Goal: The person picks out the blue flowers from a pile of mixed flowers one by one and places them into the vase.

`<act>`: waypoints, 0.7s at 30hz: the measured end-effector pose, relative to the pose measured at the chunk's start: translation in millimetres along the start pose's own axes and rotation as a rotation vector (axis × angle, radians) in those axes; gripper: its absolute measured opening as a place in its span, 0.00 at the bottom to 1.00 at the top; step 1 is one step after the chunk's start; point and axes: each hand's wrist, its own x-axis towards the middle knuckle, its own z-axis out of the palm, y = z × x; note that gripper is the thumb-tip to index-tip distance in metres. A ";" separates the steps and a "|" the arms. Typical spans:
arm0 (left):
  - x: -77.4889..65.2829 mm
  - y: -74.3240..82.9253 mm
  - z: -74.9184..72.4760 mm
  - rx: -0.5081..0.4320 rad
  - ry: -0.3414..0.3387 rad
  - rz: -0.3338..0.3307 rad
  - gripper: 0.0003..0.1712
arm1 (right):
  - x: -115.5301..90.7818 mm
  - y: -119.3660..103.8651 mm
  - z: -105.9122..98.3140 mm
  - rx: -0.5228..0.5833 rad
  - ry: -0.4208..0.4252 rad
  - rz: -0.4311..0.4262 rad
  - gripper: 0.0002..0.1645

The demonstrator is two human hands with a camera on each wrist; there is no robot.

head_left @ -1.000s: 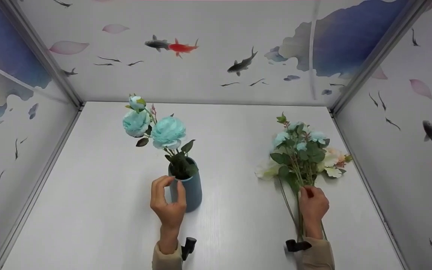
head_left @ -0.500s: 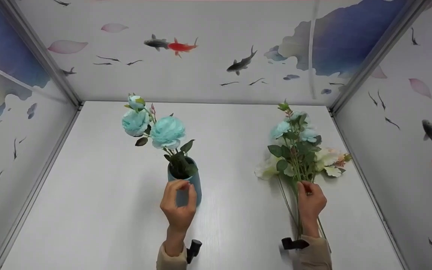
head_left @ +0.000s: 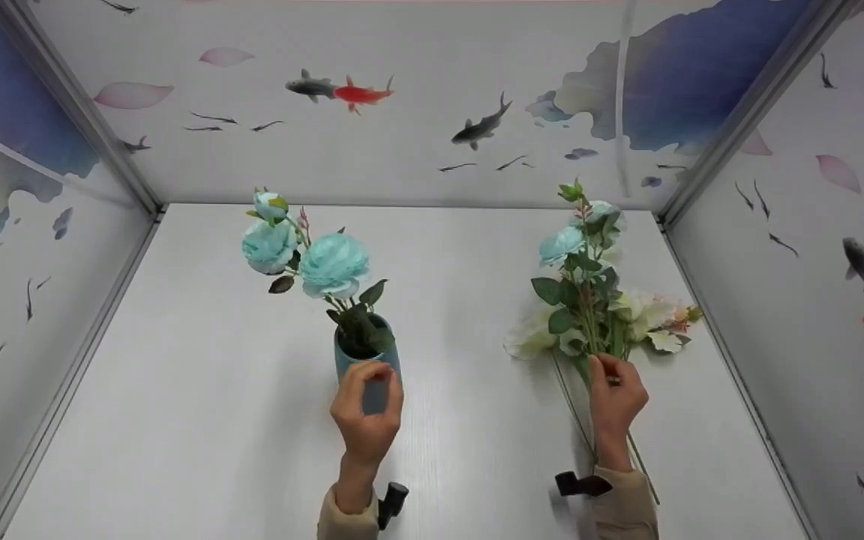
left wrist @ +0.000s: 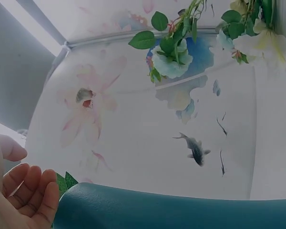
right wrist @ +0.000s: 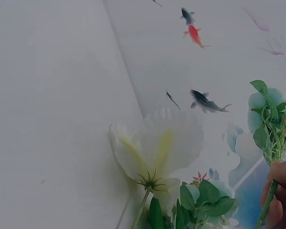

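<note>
A blue-grey vase [head_left: 374, 398] stands left of the middle of the white table, with a large turquoise flower [head_left: 334, 265] and smaller blooms leaning out of it. My left hand [head_left: 367, 416] is in front of the vase, fingers loosely curled and holding nothing; in the left wrist view, the fingers are beside the teal vase wall [left wrist: 167, 210]. On the right, my right hand [head_left: 618, 397] pinches the green stem of a light blue flower spray [head_left: 561, 245]. The right wrist view shows that stem [right wrist: 266, 207] between thumb and fingers. Its lower end is hidden in the head view.
Under and around the held spray lie white flowers [head_left: 531, 335] and a pale peach bloom [head_left: 676, 322], their long stems [head_left: 643, 469] running toward me. Printed wall panels [head_left: 417, 150] enclose the table at the back and both sides.
My right hand has lifted the light blue spray up and away from the other flowers. My left hand has shifted right and slightly down, across the vase front.
</note>
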 end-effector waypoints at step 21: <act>-2.1 1.3 1.0 -0.002 -0.023 0.001 0.03 | -4.3 -27.6 9.6 0.137 -0.040 0.262 0.07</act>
